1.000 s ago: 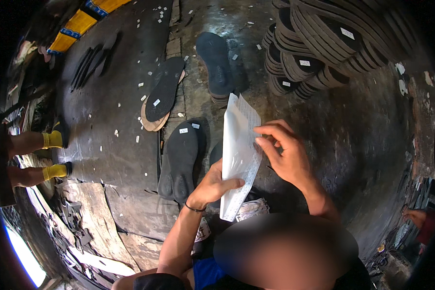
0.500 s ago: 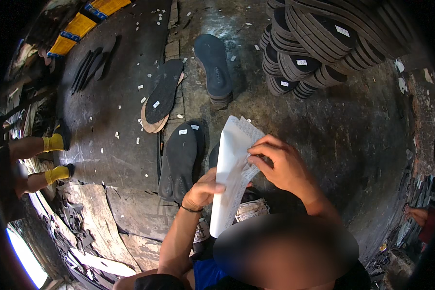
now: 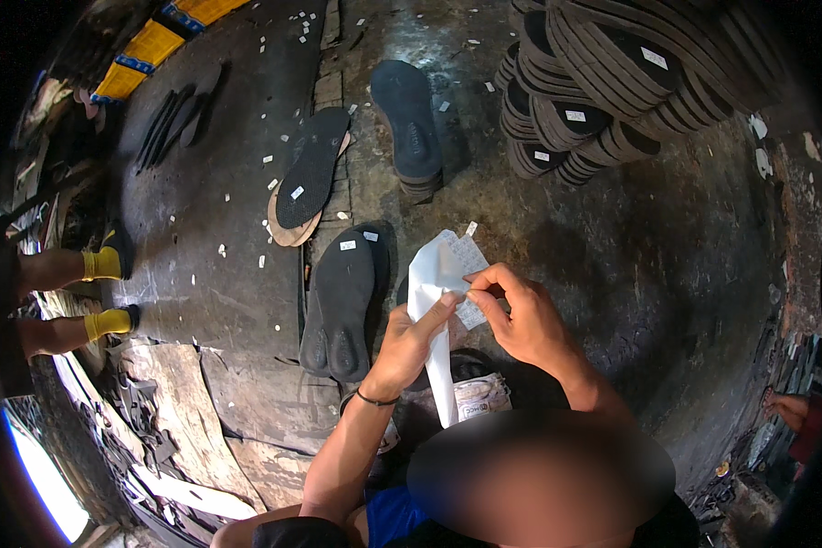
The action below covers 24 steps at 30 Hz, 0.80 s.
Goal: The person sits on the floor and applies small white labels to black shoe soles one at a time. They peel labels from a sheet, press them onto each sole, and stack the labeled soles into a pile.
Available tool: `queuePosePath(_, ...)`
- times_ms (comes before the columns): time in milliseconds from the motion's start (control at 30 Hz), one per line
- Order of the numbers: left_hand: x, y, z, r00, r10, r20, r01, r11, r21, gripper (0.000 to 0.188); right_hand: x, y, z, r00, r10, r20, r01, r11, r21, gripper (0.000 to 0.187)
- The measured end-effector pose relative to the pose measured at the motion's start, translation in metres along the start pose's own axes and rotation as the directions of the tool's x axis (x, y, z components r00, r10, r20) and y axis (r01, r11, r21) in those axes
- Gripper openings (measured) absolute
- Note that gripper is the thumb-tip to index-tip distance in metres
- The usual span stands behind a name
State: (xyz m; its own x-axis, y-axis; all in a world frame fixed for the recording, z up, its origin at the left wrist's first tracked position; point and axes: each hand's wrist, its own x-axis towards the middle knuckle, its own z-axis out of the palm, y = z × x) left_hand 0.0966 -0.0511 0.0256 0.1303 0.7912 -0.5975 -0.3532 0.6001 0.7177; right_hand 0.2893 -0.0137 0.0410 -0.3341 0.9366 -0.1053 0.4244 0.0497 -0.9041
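My left hand (image 3: 409,352) grips a folded white sheet of labels (image 3: 426,269), thumb on top and fingers hidden behind it. A printed face of the sheet shows at its right side. Against that face my right hand (image 3: 525,320) is closed in a pinch, thumb and forefinger together; whether a single label sits between the tips is too small to tell. Just left of the sheet lie dark shoe soles (image 3: 341,292), two of them bearing small white labels (image 3: 348,245). Another sole is partly hidden behind the sheet.
Farther off stand a short stack of soles (image 3: 406,123) and, at right, a big pile of soles (image 3: 603,100). A labelled sole (image 3: 309,178) rests on tan pieces. White scraps dot the floor. Another person's feet in yellow socks (image 3: 108,321) are at left; someone's hand (image 3: 787,409) shows far right.
The sheet has been bent and folded over, its lower part now narrower. My left hand has shifted up and right along it, its thumb closer to my right fingertips.
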Motion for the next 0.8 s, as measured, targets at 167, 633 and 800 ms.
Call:
queuePosePath(167,0.001,0.002,0.000,0.998,0.028,-0.061,-0.022,0.995,0.099,0.031,0.003,0.002,-0.002,0.999,0.031,-0.042,-0.028,0.997,0.074,0.022)
queuePosePath(633,0.006,-0.020,0.023,0.913,0.363,-0.186,-0.261,0.870,0.418,0.024,-0.001,0.005,0.012,0.985,-0.004,-0.175,-0.007,0.998,-0.066,0.042)
queuePosePath(800,0.011,-0.032,0.030,0.927,0.266,-0.263,-0.192,0.942,0.275,0.025,-0.002,0.018,0.019,0.968,-0.070,-0.243,0.044,0.993,-0.110,0.045)
